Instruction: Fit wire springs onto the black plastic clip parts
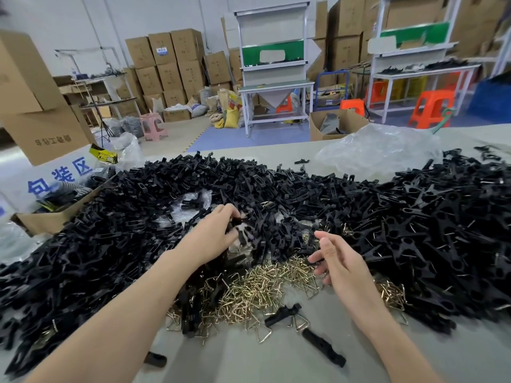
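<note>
A huge heap of black plastic clip parts (304, 194) covers the table from left to right. In front of it lies a pile of brass-coloured wire springs (257, 288). My left hand (215, 233) reaches into the heap, its fingers curled round a black clip part (238, 221). My right hand (336, 261) hovers over the springs with relaxed fingers and holds nothing that I can see. A clip part with a spring fitted (284, 313) lies on the table near me, and another loose clip part (323, 348) lies closer still.
The grey table (262, 357) shows bare surface in front. A cardboard box (58, 214) stands at the left edge, a crumpled clear plastic bag (378, 150) at the back right. Behind are stacked cartons, workbenches and orange stools.
</note>
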